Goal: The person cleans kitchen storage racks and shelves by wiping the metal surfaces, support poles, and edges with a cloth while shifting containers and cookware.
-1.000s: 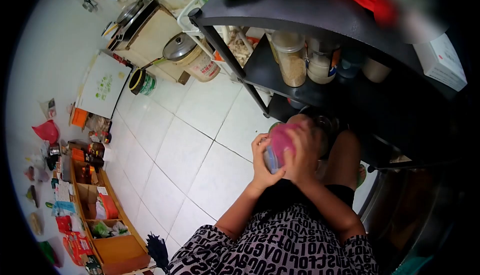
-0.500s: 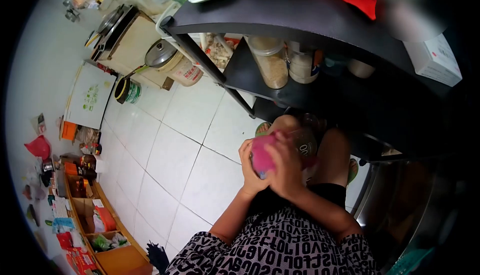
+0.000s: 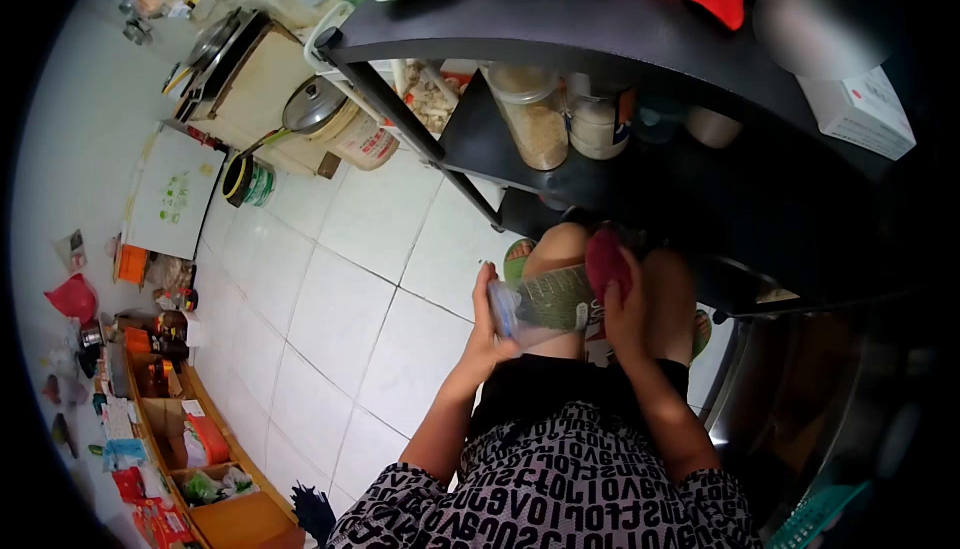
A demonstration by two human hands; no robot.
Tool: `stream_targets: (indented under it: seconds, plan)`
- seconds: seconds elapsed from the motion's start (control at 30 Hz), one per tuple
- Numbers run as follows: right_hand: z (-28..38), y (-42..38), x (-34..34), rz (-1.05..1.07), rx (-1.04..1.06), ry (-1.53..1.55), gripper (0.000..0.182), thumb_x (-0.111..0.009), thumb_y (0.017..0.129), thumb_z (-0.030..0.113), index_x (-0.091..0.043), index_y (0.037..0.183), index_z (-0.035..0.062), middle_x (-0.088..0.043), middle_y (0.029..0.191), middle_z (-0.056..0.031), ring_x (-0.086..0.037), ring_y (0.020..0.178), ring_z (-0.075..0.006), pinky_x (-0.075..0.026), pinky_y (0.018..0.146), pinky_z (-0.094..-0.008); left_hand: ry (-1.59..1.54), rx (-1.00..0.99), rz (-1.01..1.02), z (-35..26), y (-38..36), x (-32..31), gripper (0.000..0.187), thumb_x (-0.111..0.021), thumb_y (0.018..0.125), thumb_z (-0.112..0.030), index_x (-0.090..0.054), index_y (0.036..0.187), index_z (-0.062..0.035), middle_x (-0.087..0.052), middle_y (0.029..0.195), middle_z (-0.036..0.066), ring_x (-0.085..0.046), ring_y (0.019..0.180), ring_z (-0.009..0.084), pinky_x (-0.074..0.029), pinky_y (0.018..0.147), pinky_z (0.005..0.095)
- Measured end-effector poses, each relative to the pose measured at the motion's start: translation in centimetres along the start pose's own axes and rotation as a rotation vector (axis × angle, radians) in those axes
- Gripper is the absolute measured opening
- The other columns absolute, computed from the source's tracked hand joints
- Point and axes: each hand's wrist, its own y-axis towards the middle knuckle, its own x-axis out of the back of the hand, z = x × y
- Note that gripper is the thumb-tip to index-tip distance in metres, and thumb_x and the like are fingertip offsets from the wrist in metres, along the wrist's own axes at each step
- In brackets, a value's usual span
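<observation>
A clear jar point(image 3: 555, 304) with greenish contents lies on its side over my lap. My left hand point(image 3: 490, 324) grips its bluish end, with the fingers wrapped round it. My right hand point(image 3: 626, 314) holds a dark pink cloth point(image 3: 606, 264) against the other end of the jar. Part of that end is hidden behind the cloth and fingers.
A dark shelf unit point(image 3: 600, 24) stands ahead, with jars point(image 3: 535, 124) on its lower shelf and a white box point(image 3: 862, 114) on top. A lidded pot point(image 3: 314, 107) sits at the upper left. A wooden shelf point(image 3: 240, 519) runs along the left.
My hands have moved apart. The pink cloth has shifted right, from the bluish end to the other end of the jar, so more of the jar shows.
</observation>
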Motion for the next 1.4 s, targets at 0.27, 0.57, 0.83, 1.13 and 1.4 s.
stream_targets:
  seconds: [0.27,0.57,0.83,1.13,1.4]
  plan:
    - [10.5,-1.4,0.0,-0.042,0.333,-0.183,0.052,-0.060,0.080,0.019,-0.056,0.131,0.0109,-0.052,0.131,-0.0172,-0.047,0.127,-0.0375,-0.035,0.107,-0.0512,-0.241,0.451,0.160,-2.9,-1.0,1.3,0.116,-0.074,0.075,-0.045,0.004,0.154,-0.0114,-0.020,0.153,0.023,-0.019,0.143,0.0381,-0.019,0.116,0.0451]
    - [3.1,-0.5,-1.6,0.316,0.615,-0.411,0.046,-0.059,0.080,0.025,-0.063,0.125,0.0153,-0.060,0.121,-0.0137,-0.052,0.123,-0.0324,-0.030,0.109,-0.0537,-0.270,0.343,0.116,-0.8,-2.9,0.8,0.101,-0.081,0.070,-0.030,-0.016,0.146,-0.0116,-0.034,0.138,0.014,-0.035,0.132,0.0274,-0.034,0.109,0.0433]
    - [4.5,-2.3,-0.1,0.093,0.298,-0.512,0.045,-0.058,0.081,0.021,-0.063,0.125,0.0130,-0.056,0.126,-0.0170,-0.053,0.119,-0.0359,-0.031,0.108,-0.0527,-0.153,0.195,0.153,-0.6,-3.5,-0.1,0.103,-0.083,0.066,-0.029,-0.018,0.144,-0.0130,-0.033,0.137,0.012,-0.038,0.130,0.0282,-0.036,0.107,0.0443]
    - [3.5,0.7,0.1,0.231,0.417,-0.353,0.039,-0.057,0.085,0.019,-0.064,0.122,0.0091,-0.061,0.119,-0.0153,-0.059,0.111,-0.0332,-0.038,0.103,-0.0483,0.181,-0.341,0.131,-0.2,-1.7,0.4,0.093,-0.088,0.059,-0.033,-0.034,0.132,-0.0153,-0.038,0.136,0.023,-0.043,0.125,0.0380,-0.037,0.104,0.0491]
    - [5.3,-3.0,0.2,0.065,0.124,-0.282,0.033,-0.060,0.090,0.024,-0.064,0.117,0.0064,-0.060,0.115,-0.0164,-0.055,0.108,-0.0342,-0.043,0.093,-0.0426,0.327,-0.216,0.427,-0.9,0.0,2.8,0.127,-0.088,0.056,-0.036,-0.006,0.151,-0.0151,-0.032,0.141,0.026,-0.038,0.130,0.0419,-0.034,0.107,0.0496]
